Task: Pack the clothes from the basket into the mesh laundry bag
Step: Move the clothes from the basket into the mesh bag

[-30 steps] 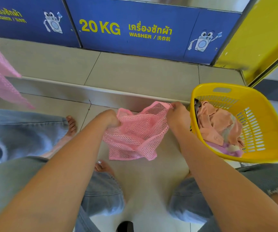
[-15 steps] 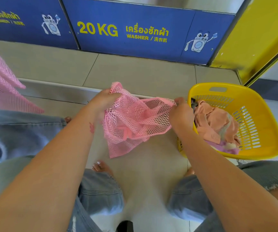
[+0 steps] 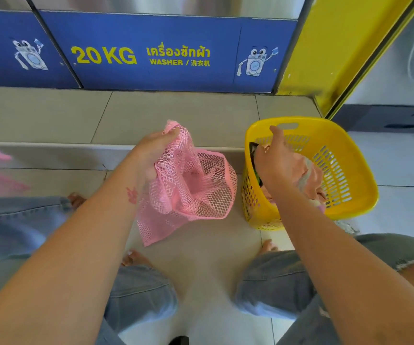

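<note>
1. Yellow basket (image 3: 345,195) stands on the floor at right, holding peach clothes (image 3: 308,175).
2. Pink mesh laundry bag (image 3: 193,188) hangs just left of it, mouth open.
3. Left hand (image 3: 151,153) grips the bag's rim.
4. Right hand (image 3: 273,163), fingers spread, reaches over the clothes.

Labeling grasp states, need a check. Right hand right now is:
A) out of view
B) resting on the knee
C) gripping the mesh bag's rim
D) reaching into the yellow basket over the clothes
D: the right hand is inside the yellow basket, over the peach clothes, while the left hand alone holds the pink mesh bag.
</note>
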### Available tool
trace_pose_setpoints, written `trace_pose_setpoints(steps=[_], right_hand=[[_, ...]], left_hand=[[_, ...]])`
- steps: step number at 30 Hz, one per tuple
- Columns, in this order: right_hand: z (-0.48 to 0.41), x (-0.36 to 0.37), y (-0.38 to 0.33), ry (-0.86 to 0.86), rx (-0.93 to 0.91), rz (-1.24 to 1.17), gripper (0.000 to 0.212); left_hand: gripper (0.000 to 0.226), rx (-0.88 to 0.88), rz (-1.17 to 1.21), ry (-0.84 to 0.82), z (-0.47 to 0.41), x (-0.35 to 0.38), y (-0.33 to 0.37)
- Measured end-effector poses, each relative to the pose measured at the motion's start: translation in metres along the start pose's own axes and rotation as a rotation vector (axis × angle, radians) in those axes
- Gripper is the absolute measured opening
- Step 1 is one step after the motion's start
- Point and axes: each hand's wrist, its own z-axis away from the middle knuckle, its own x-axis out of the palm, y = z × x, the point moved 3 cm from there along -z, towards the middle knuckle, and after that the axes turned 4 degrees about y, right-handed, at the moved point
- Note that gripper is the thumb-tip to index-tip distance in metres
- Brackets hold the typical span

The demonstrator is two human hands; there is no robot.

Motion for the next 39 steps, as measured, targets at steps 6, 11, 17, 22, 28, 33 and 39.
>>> trace_pose_setpoints(steps=[6,11,17,22,28,33,39], right_hand=[[-0.022,0.025,0.073,-0.189,0.198,0.15,0.09],[-0.04,0.041,0.103,-0.401,0.11,0.408,0.118],[-0.063,0.057,0.124,-0.404,0.08,0.552,0.118],[-0.076,0.065,0.133,-0.493,0.058,0.526,0.112],[-0.081,0.078,0.153,-0.571,-0.026,0.516,0.095],[-0.083,0.064,0.15,-0.46,-0.036,0.439,0.058],[-0.079,0.027,0.122,-0.363,0.02,0.26,0.05]], left_hand=[[0.026,0.071,-0.003,0.054,-0.018,0.027,-0.013],[0.034,0.081,-0.002,0.043,-0.039,0.044,-0.031],[0.043,0.032,-0.028,0.019,-0.061,0.049,-0.045],[0.037,0.001,-0.042,0.023,-0.069,0.047,-0.054],[0.043,-0.026,-0.056,0.028,-0.067,0.048,-0.06],[0.041,0.0,-0.051,0.031,-0.06,0.048,-0.053],[0.036,0.07,-0.026,0.077,-0.043,0.036,-0.037]])
